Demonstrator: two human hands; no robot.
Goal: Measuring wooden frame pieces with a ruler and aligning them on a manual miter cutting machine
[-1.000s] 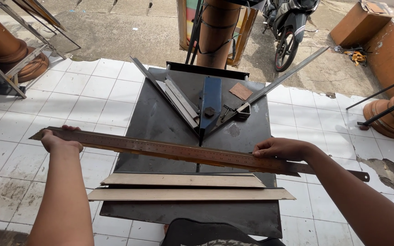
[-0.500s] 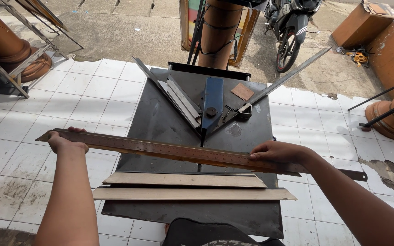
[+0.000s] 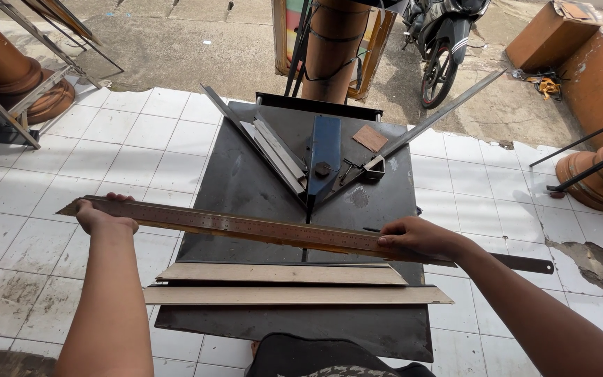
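Note:
A long rusty metal ruler [image 3: 259, 228] is held flat above a dark metal work table [image 3: 246, 181]. My left hand [image 3: 102, 216] grips its left end, out past the table's left edge. My right hand [image 3: 420, 236] grips it near the right end, and a thin dark tail [image 3: 525, 263] sticks out beyond. Two pale wooden strips with mitred ends, a shorter one [image 3: 280, 274] and a longer one [image 3: 294, 295], lie side by side on the table just below the ruler.
A blue mitre cutter [image 3: 324, 157] with angled metal guide rails sits at the table's back. A long lever [image 3: 441, 113] runs up to the right. Brown pillars, a motorbike [image 3: 448, 35] and metal frames [image 3: 8, 91] surround the white tiled floor.
Both hands have carried the ruler slightly up and away from the two wooden strips; my right hand slid a little left along it.

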